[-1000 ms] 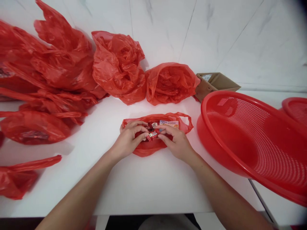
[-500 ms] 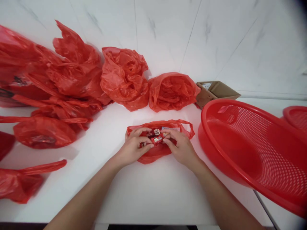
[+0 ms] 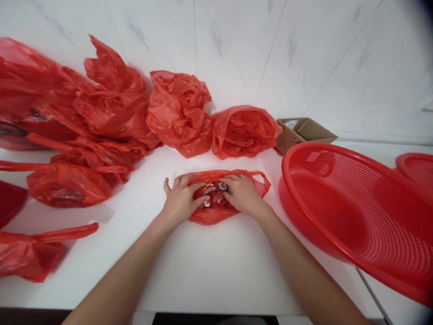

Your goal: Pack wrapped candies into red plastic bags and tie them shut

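Observation:
A red plastic bag lies open on the white table in front of me, its handle loop off to the right. Inside show several small dark-red printed packets, too small to read. At the bag's left side, my left hand is spread, thumb and index finger reaching over the packets and little finger sticking out. My right hand covers the right part of the mouth, thumb and index finger apart at the packets. Its other fingers lie over the back rim, partly hidden.
Full red bags crowd the back and left of the table. Another crumpled bag stands behind mine, beside a cardboard box. A large red perforated basket takes up the right side, with a second basket behind it.
The red packet pinched between my hands has been let go into the bag. Both hands have spread out; the left now lies further over the bag's left rim.

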Available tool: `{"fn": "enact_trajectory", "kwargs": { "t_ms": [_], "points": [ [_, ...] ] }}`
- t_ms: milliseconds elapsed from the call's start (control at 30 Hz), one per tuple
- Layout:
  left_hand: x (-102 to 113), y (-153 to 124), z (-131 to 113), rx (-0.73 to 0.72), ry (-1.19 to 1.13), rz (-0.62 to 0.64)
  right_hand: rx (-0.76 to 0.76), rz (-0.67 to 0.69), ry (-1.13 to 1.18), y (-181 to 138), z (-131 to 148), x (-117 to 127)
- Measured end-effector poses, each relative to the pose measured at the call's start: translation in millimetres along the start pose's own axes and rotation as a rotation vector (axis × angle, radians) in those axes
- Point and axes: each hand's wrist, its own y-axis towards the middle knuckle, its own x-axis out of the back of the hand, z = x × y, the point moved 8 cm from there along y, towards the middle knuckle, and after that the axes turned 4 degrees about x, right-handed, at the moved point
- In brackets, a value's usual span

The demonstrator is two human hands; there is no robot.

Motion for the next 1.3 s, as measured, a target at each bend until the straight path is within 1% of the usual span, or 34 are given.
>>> {"fn": "enact_trajectory", "kwargs": {
  "t_ms": [67,200,267,367,467,567,667,767,867,967,1033,1133,1200,1300],
  "points": [
    [-0.5,0.6,4.6,0.024,0.015,0.011,-0.022,0.05,-0.034,1.3,-0.9,-3.4],
    [3.1,1.5,8.9,0.041,0.007,-0.004,-0.035,0.06,-0.068,-2.1,-4.0,-4.3],
    [5.8,2.5,9.1,0.043,-0.015,-0.009,-0.02,0.041,-0.061,-3.7,-5.9,-3.5],
    [7.0,4.8,10.6,0.065,-0.072,0.019,0.002,-0.01,0.019,-4.7,-10.0,-0.2],
    [6.4,6.7,12.0,0.079,-0.116,0.044,-0.011,-0.069,0.093,-4.8,-15.2,3.7],
    [6.0,7.5,12.5,0.077,-0.127,0.043,-0.019,-0.099,0.095,-5.3,-16.3,3.5],
    [7.1,8.5,11.7,0.06,-0.167,0.04,0.007,-0.095,0.047,-6.4,-12.6,-0.5],
    [11.2,10.3,8.8,0.026,-0.268,0.036,0.006,-0.084,-0.015,-7.6,-11.6,-2.3],
    [14.6,11.4,6.5,0.016,-0.355,0.037,0.003,-0.036,-0.05,-8.4,-12.2,-3.8],
    [13.9,10.9,6.4,0.034,-0.341,0.046,-0.01,-0.004,-0.061,-9.2,-13.5,-4.8],
    [13.1,10.3,7.6,0.045,-0.293,0.039,-0.024,-0.025,-0.054,-9.3,-14.6,-3.7],
    [13.8,10.3,11.3,0.061,-0.242,0.012,-0.037,-0.093,0.0,-7.8,-16.9,-0.2],
    [14.1,10.8,14.1,0.077,-0.234,0.008,-0.069,-0.135,0.075,-6.3,-21.7,2.1],
    [12.1,11.5,13.9,0.067,-0.254,0.043,-0.136,-0.191,0.219,-4.8,-30.9,5.3]
  ]
}}
